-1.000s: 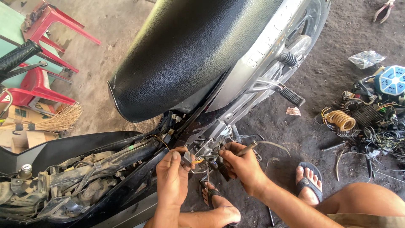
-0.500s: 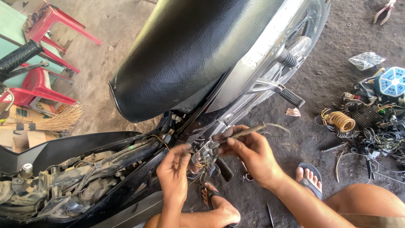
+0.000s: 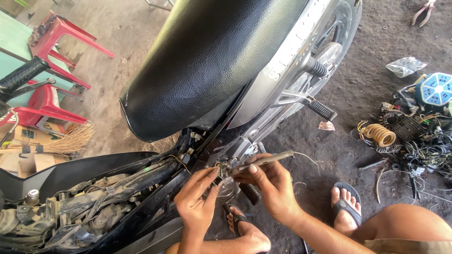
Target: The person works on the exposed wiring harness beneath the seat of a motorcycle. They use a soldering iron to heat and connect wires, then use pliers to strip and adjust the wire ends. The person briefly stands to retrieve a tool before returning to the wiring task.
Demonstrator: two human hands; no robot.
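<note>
A motorbike with a black seat stands with its side panels off, so wiring and frame parts show. My left hand pinches thin yellow wires beside the silver frame bracket. My right hand holds a slim grey tool with a thin wire trailing from its end, its tip set against the same spot. The two hands almost touch. My feet in sandals rest on the dirt floor below.
A rear footpeg sticks out above my right hand. At the right lie a yellow coil, a blue round box, tangled wires and loose parts. Red plastic chairs and a straw broom stand at the left.
My right hand has let go of the pliers it held, taken up the slim grey tool and brought its tip to the wires. My left hand stayed at the wires.
</note>
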